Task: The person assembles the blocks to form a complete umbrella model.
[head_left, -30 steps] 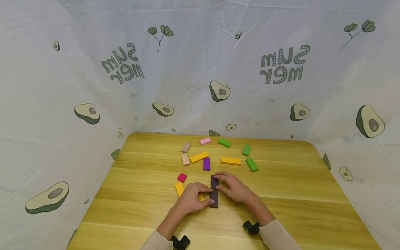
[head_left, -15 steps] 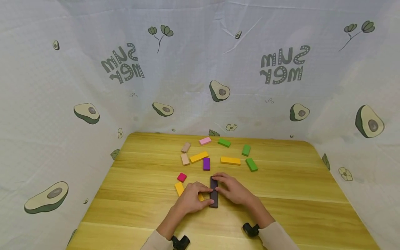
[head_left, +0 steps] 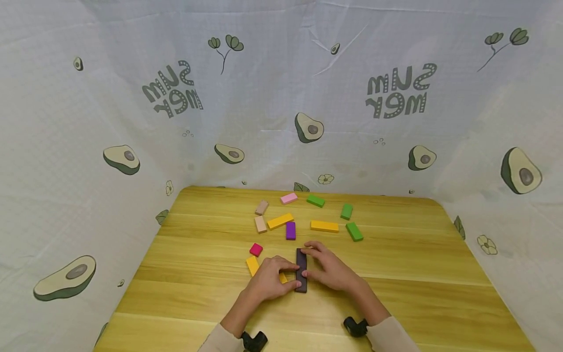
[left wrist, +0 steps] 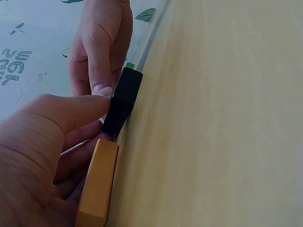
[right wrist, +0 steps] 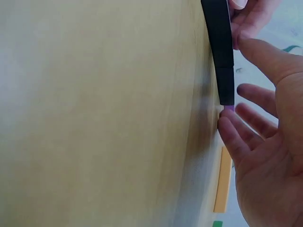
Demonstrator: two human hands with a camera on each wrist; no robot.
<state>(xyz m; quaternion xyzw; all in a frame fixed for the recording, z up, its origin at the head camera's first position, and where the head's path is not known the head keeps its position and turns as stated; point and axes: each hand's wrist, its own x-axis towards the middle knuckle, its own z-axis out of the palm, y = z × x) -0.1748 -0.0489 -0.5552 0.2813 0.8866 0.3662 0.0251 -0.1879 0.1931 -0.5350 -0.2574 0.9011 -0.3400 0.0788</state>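
Note:
Two dark rectangular blocks lie end to end on the table in the head view, forming one straight bar. My left hand (head_left: 271,279) holds the near dark block (head_left: 303,287) from the left, thumb toward its near end and index finger by the joint. My right hand (head_left: 331,268) is on the other side, index fingertip at the outer end of the far dark block (head_left: 301,258) and thumb against the bar's side around the joint. In the right wrist view its fingers (right wrist: 232,135) are loosely spread. A yellow block (left wrist: 98,184) lies beside my left fingers, partly hidden by that hand in the head view.
Beyond the hands on the wooden table (head_left: 418,254) lie a purple block (head_left: 291,231), yellow blocks (head_left: 324,226), several green blocks (head_left: 354,231), a pink block (head_left: 289,198) and beige blocks (head_left: 261,224). A red block (head_left: 256,250) sits left, near another yellow block (head_left: 252,265). A printed cloth (head_left: 272,98) hangs behind.
The far dark block has come toward the near one and lines up with it; the small gap and offset are gone. My right thumb has slid nearer along the bar. The left hand stays put.

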